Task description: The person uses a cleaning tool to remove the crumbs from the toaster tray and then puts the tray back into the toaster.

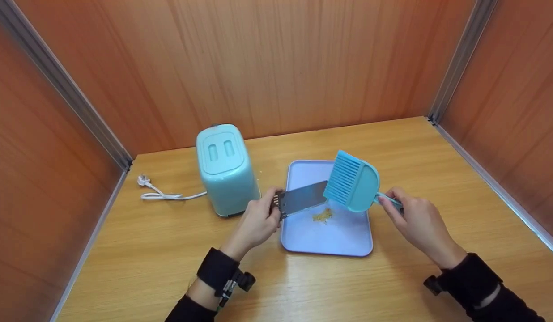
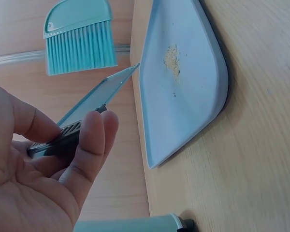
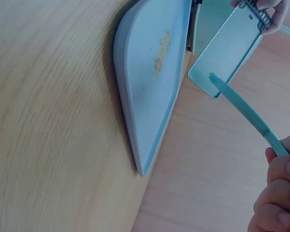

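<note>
And the left hand [image 1: 258, 221] grips the plate [image 1: 304, 199] by its dark end [image 2: 70, 135], tipped over the tray [image 1: 328, 243], presumably so crumbs [image 1: 322, 215] land there; the right hand [image 1: 417, 219] holds the brush [image 1: 365, 188] by its handle [image 1: 389, 201], likely keeping the bristles [image 1: 342, 178] free, close by the plate! Toaster [image 1: 225, 174] beside the left hand, crowding that side, its white cord [image 1: 193, 196] running off to the plug [image 1: 143, 180]

I see reddish-brown panels [image 1: 303, 67] behind and beside a lighter wooden tabletop [image 1: 124, 250]. Grey strips [image 1: 64, 85] line both back corners.
</note>
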`<state>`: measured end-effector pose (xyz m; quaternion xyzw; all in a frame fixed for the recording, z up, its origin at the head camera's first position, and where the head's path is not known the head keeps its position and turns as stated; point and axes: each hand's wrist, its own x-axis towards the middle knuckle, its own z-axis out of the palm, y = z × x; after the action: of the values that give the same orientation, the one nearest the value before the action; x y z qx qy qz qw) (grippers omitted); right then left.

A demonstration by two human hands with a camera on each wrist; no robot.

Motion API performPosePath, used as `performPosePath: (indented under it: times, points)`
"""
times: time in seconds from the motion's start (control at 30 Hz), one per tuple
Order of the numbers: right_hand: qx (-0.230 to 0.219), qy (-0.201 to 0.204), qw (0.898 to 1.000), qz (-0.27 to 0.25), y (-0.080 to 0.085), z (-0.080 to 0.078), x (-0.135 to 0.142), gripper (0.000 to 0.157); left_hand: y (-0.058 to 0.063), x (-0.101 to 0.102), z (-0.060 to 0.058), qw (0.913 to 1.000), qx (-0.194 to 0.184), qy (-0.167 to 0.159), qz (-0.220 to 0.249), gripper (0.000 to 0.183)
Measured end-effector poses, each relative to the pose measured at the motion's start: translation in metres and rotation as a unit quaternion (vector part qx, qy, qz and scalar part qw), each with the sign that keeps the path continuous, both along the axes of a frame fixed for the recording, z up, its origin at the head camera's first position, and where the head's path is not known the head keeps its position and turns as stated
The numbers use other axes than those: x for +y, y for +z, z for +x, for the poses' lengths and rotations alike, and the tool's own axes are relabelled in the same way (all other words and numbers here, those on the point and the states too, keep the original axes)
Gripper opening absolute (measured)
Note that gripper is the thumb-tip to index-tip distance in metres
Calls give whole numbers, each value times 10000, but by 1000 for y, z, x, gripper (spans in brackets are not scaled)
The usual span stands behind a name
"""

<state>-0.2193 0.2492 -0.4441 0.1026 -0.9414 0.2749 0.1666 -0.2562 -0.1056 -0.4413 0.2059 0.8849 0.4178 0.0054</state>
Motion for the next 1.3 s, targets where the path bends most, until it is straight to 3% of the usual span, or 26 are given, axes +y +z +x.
performPosePath:
  times: [0.17, 0.37, 0.7, 1.3]
  points:
    - [-194, 241, 9958, -864, 1, 6, -13, 19, -1, 1, 0, 9997, -170, -74, 174, 40]
    - [-284, 665, 9915, -1085, -4, 12, -38, 15, -3, 4, 0, 9992, -257, -78, 293, 41]
    - [-434, 847, 9931, -691, -11, 14, -57, 12, -2, 7, 1, 9986, -387, -139, 331, 41]
    - [-320, 479, 9979, 293, -14, 14, -42, 14, -1, 9, 1, 9989, -439, -153, 116, 41]
